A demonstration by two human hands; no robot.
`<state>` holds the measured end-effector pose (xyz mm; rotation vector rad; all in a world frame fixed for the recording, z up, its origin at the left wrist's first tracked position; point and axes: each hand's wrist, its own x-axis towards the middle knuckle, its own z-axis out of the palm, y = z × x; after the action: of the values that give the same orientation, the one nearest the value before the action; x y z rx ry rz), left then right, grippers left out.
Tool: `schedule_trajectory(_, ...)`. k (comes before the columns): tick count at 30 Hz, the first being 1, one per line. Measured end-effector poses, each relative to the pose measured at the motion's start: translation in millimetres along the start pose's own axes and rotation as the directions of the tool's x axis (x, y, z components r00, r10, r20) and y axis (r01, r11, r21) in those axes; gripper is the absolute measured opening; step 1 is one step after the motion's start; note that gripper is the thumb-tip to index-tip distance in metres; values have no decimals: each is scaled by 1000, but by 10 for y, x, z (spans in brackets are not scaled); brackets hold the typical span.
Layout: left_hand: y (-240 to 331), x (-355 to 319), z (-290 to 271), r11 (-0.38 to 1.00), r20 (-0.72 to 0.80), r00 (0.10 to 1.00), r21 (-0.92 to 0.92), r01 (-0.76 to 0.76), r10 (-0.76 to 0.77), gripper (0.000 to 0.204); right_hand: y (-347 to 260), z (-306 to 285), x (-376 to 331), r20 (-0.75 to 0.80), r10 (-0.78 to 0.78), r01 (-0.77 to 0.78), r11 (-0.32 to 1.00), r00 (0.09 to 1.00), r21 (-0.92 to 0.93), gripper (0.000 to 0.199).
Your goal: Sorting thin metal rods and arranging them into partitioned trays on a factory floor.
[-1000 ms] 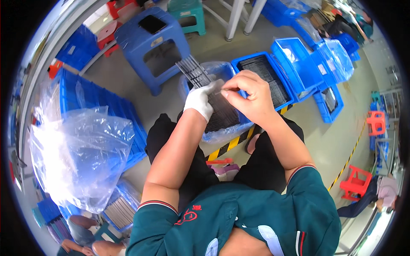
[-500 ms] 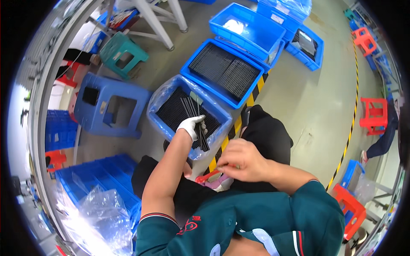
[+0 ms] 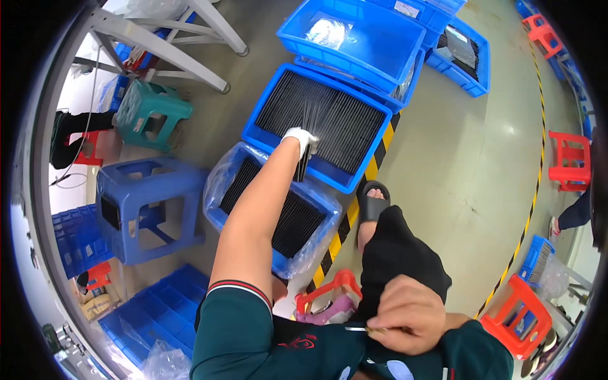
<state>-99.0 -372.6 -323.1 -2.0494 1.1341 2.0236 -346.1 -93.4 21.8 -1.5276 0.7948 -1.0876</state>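
The gloved left hand (image 3: 300, 140) grips a small bundle of thin dark rods (image 3: 303, 166), hanging just below its fingers. Beyond it sits a blue bin (image 3: 272, 104) packed with the same rods; beneath its forearm, a plastic-lined blue bin (image 3: 223, 185) holds more. The bare right hand (image 3: 405, 315), close to the body, pinches a thin metal pin (image 3: 356, 329).

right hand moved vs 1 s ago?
Yes. The right hand has come back from the lined blue bin, where it was beside the gloved left hand, and now sits close to the chest, pinching a thin dark strip.
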Motion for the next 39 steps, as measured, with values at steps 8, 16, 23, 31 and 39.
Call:
schedule_trajectory(8,512,1030,-88,877,-488,873,413,246,-15,17,111,-234,205,-115,36,-17,987,993,160,16)
schedule_trajectory(16,941,96,397,824,-633,716,547,145,295,31,192,-272,233,-141,73,-50,986,987,158,12)
schedule_trajectory(23,672,194,121,728,-617,618,678,103,487,28,207,-275,209,-130,66,-43,984,989,174,12)
schedule_trajectory(31,687,191,241,763,-627,602,645,46,494,29,201,-308,182,-138,78,-52,982,987,184,12)
schedule_trajectory(39,668,191,405,741,-587,623,671,18,517,31,195,-333,151,-111,75,-54,982,991,183,14)
